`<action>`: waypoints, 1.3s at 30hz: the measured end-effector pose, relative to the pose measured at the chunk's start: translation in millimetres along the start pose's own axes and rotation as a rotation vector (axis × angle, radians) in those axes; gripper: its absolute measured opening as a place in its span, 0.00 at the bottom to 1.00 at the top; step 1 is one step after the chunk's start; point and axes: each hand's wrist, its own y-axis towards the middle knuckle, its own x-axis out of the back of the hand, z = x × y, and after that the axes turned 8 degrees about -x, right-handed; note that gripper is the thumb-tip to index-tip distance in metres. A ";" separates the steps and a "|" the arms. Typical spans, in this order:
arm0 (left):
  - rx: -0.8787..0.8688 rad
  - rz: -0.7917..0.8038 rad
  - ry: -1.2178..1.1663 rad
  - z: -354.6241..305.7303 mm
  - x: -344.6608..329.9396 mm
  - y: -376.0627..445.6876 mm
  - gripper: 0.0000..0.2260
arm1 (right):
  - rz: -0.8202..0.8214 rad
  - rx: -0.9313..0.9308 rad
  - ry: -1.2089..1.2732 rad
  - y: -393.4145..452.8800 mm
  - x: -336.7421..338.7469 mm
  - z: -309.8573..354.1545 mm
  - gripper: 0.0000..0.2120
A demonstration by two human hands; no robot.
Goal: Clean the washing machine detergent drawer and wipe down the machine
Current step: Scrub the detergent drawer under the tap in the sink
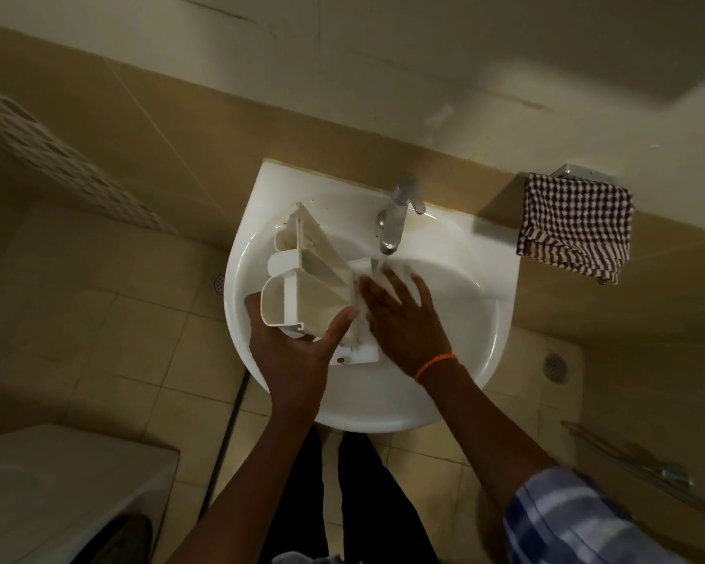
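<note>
White plastic detergent drawer (302, 274) held tilted over the white ceramic basin (465, 287).
Its rounded end is gripped by the left hand (290, 352); the right hand (403, 315) is laid flat-fingered against its side under the chrome tap (395, 213).

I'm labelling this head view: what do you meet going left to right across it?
washing machine → left hand → detergent drawer → right hand → checkered cloth
</note>
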 end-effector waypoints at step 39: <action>0.341 0.479 0.159 64.2 11.4 54.3 0.34 | 0.360 -1.202 1.919 -29.0 62.4 -57.5 0.30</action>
